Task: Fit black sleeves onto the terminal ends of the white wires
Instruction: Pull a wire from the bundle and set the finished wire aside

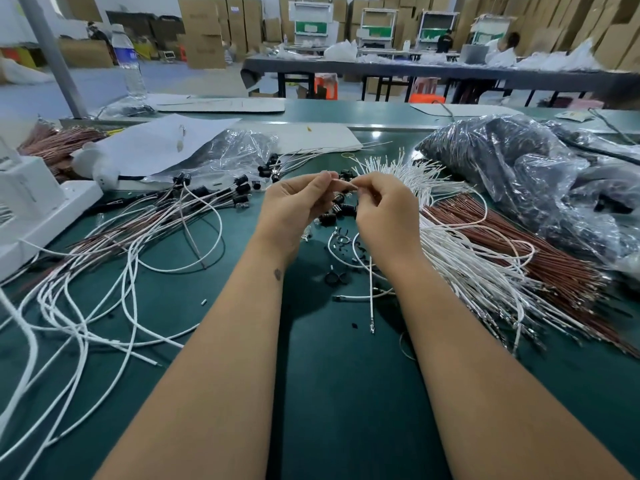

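Left hand (294, 202): I am pinching something small, sleeve unclear.
Right hand (388, 209): pinching the white wire (371, 299) end.
Axis: wire hanging toward me, fingertips meeting.

No writing can be read: the blue label on the water bottle (125, 51) and the small labels on the cardboard boxes (204, 32) are blurred.

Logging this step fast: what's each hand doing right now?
Left hand: fingers curled, pinching a small part at the fingertips; which part cannot be told.
Right hand: fingers curled, pinching the same spot; what it holds cannot be told.
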